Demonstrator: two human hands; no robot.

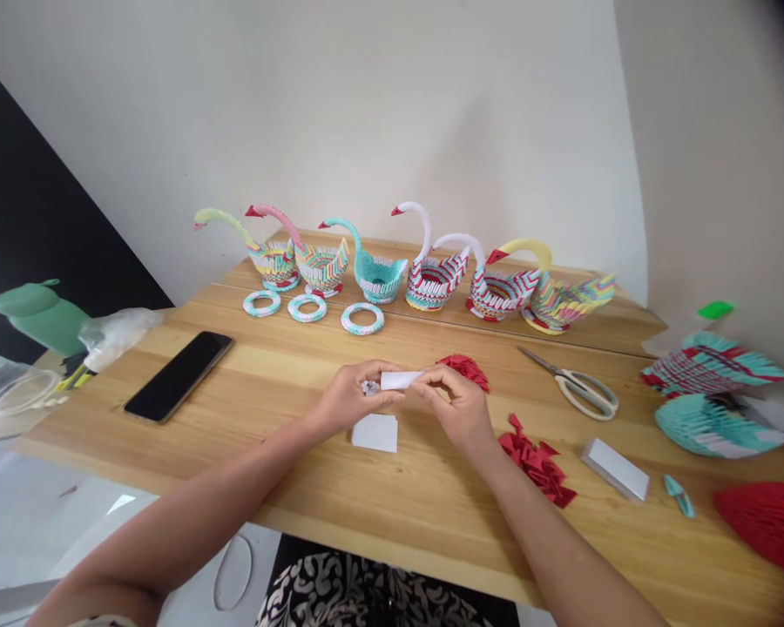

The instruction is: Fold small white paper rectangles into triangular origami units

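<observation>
While both hands meet above the middle of the wooden desk (287, 488), they pinch one small white paper strip (402, 380) between them: the left hand (351, 399) curls its fingers closed on the strip's left end, and the right hand (454, 405) closes thumb and fingertips on its right end. Just below the strip, a single white paper sheet (375, 432) lies flat on the desk, near the left hand.

In this one head view, six paper swans (431, 277) stand in a row along the far edge, with three paper rings (307, 307) in front of the leftmost ones. One black phone (179, 376) lies to the left. Two heaps of red folded pieces show: one (465, 367) just behind the right hand, another (537, 461) beside the right forearm. One pair of scissors (578, 385) lies to the right, and one white block of paper (615, 468) sits nearer the front edge. Two teal folded assemblies (712, 396) rest at the far right.
</observation>
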